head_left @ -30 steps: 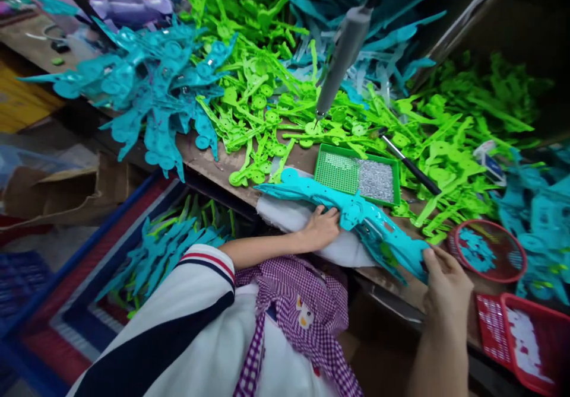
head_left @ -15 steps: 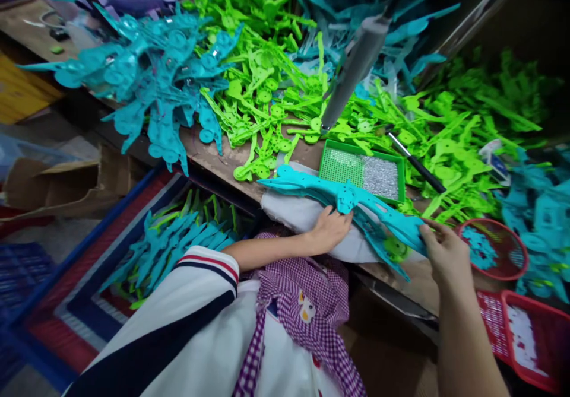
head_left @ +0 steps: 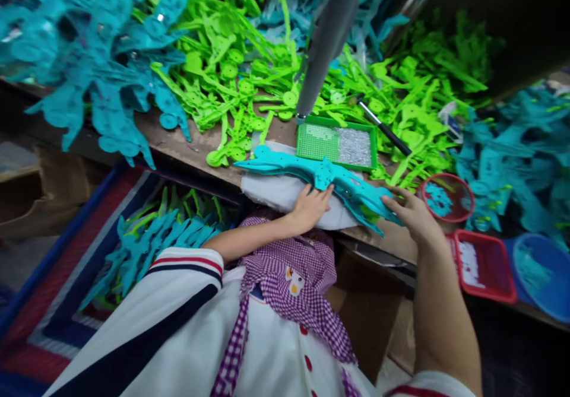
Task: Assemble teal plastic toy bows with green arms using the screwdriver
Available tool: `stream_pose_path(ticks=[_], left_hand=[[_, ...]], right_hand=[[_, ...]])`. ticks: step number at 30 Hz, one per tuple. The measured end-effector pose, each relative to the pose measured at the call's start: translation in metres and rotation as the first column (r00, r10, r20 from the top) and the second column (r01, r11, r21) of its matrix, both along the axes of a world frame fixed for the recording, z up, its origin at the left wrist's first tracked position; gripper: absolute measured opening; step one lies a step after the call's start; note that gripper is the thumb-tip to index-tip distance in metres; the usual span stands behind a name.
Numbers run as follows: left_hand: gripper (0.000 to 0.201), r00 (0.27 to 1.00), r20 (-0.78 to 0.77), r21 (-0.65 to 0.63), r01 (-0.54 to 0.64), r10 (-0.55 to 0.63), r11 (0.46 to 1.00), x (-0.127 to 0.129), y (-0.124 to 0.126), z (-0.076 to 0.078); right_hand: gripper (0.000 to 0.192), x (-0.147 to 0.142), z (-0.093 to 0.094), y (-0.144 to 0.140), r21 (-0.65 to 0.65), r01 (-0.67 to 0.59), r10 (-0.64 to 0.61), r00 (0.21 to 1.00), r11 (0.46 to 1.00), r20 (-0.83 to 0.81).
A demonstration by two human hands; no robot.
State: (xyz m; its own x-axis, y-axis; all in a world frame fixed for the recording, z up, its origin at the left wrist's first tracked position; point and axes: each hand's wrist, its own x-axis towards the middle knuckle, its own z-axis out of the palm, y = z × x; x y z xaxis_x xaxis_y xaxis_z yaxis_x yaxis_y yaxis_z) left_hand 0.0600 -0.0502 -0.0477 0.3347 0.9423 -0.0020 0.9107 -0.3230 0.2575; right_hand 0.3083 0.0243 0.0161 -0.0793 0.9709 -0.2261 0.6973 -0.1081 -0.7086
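Note:
A long turquoise plastic part [head_left: 278, 161] with a raised middle and tapering ends lies on a folded white cloth [head_left: 276, 192] at the table's front edge. A bit of lime green shows beneath its right end. My left hand [head_left: 310, 208] has its fingers closed against the raised middle from the near side. At the right end, my right hand [head_left: 414, 212] grips the tip between thumb and fingers. Just behind the part sits a green tray [head_left: 318, 143] with small silver metal pieces in its right half. A grey powered screwdriver [head_left: 327, 44] hangs above the tray, tip down.
Lime green plastic parts [head_left: 240, 82] cover the table's back, with turquoise parts [head_left: 107, 47] heaped at left. A black-handled tool [head_left: 394, 137] lies right of the tray. Red baskets [head_left: 496, 269] and a blue basin [head_left: 545, 284] stand at right. A crate [head_left: 86, 225] of parts is at lower left.
The camera view has shifted, so the table contents appear further left and higher. Both hands stay on the turquoise part, which remains on the cloth. The blue basin has come into view.

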Motion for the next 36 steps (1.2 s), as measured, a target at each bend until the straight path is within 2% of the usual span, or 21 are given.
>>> stream_pose_path(ticks=[3,5,12,16,19,23,29,33,36], left_hand=[[0.065,1.000,0.028,0.029,-0.012,0.012,1.000,0.000,-0.002,-0.004],[0.066,0.999,0.039,0.059,-0.014,0.012,0.998,-0.001,-0.004,-0.005],[0.060,0.999,0.043,0.066,-0.001,-0.002,0.998,-0.007,-0.004,-0.001],[0.059,0.998,0.065,0.055,0.008,-0.011,0.998,-0.009,-0.002,-0.002],[0.059,0.994,0.105,0.071,0.032,-0.040,0.997,-0.013,-0.001,-0.009],[0.058,0.980,0.187,0.124,0.052,-0.074,0.991,-0.023,-0.003,-0.020],[0.056,0.962,0.246,0.140,0.086,-0.119,0.986,-0.031,-0.004,-0.027],[0.054,0.972,0.230,0.137,0.016,-0.048,0.990,-0.024,-0.008,-0.025],[0.054,0.975,0.222,0.141,-0.058,0.025,0.988,-0.018,-0.012,-0.024]], right_hand=[[0.083,0.000,-0.002,-0.006,-0.111,0.086,-0.099,0.988,0.990,-0.117],[0.084,0.001,-0.001,-0.008,-0.117,0.109,-0.125,0.983,0.987,-0.138],[0.077,0.002,0.001,-0.018,-0.166,0.105,-0.136,0.972,0.981,-0.191],[0.077,0.002,-0.007,-0.028,-0.172,0.085,-0.129,0.957,0.981,-0.259],[0.078,0.001,-0.014,-0.032,-0.145,0.094,-0.133,0.949,0.985,-0.285],[0.082,-0.001,-0.019,-0.029,-0.174,0.115,-0.158,0.953,0.978,-0.259],[0.078,-0.002,-0.021,-0.030,-0.117,0.105,-0.125,0.974,0.988,-0.186],[0.079,0.000,-0.025,-0.031,-0.108,0.078,-0.092,0.987,0.991,-0.132],[0.072,0.001,-0.025,-0.033,0.018,0.042,-0.043,0.999,0.999,0.028]])
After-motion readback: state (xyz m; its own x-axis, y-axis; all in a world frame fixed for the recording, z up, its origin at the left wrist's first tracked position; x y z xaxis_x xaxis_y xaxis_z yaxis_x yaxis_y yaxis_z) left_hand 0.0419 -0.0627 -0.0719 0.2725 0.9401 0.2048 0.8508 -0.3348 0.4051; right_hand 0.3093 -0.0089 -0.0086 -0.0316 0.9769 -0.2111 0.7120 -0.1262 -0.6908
